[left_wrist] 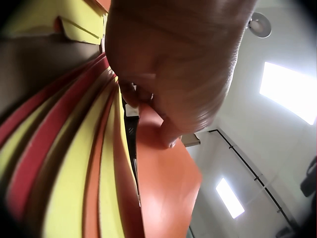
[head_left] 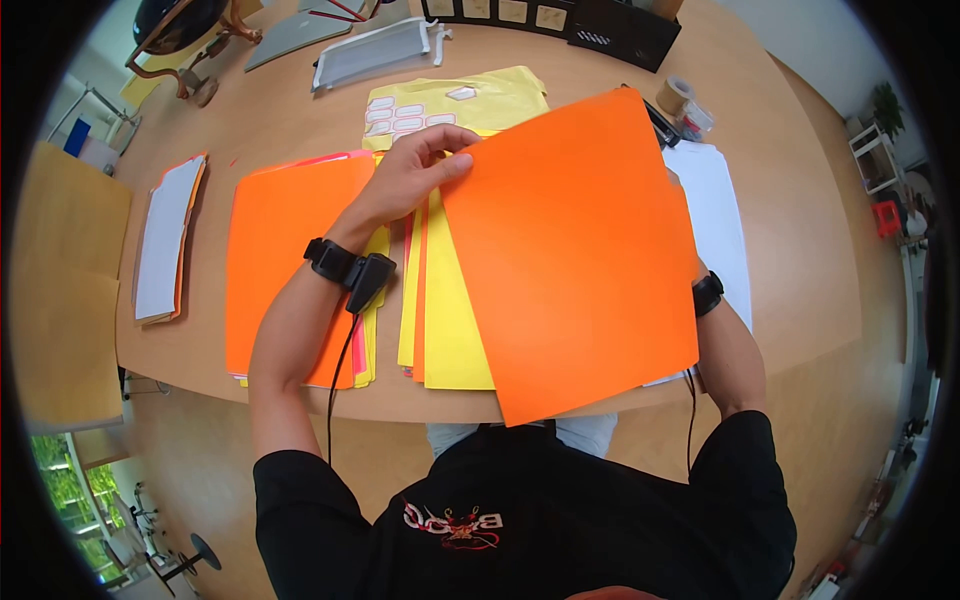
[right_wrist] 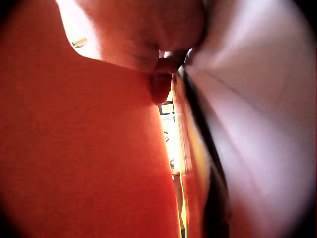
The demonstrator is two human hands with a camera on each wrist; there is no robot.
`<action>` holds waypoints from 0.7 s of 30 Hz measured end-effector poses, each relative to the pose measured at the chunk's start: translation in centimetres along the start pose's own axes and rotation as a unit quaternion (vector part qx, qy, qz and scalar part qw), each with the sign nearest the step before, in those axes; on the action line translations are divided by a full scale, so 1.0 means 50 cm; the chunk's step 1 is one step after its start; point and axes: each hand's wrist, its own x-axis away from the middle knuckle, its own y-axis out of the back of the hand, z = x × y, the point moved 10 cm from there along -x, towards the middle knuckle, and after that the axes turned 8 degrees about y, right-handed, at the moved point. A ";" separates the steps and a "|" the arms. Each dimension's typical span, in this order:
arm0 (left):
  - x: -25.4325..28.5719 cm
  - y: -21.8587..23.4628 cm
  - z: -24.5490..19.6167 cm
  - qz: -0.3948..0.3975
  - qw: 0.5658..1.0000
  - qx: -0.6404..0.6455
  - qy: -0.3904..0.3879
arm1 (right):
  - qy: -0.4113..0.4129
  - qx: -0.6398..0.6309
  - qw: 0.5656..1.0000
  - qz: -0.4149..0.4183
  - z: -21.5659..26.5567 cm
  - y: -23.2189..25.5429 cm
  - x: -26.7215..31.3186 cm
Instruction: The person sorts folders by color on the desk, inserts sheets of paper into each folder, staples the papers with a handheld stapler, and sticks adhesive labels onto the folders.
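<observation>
A large orange paper sheet (head_left: 570, 260) is raised and tilted over the middle of the table. My left hand (head_left: 418, 172) pinches its left edge near the top, with the thumb (left_wrist: 171, 136) on the near face in the left wrist view. My right hand (right_wrist: 143, 34) is at the sheet's right edge and grips it; in the head view the sheet hides most of this hand. Beneath the sheet lies a fanned stack of yellow, orange and red sheets (head_left: 450, 340). Left of it, under my forearm, sits another stack topped with orange (head_left: 285, 240).
A white-topped stack (head_left: 715, 210) lies right of the sheet, another white-topped stack (head_left: 170, 240) far left. Behind are a yellow envelope (head_left: 510, 95) with labels, a grey mesh tray (head_left: 380, 58), a tape roll (head_left: 675, 95) and a black organizer (head_left: 620, 35). Cables hang from both wrists.
</observation>
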 end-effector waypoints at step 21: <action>-0.090 0.160 0.163 0.034 0.906 0.409 -0.101 | -0.079 0.714 0.695 -0.031 0.119 0.308 -0.005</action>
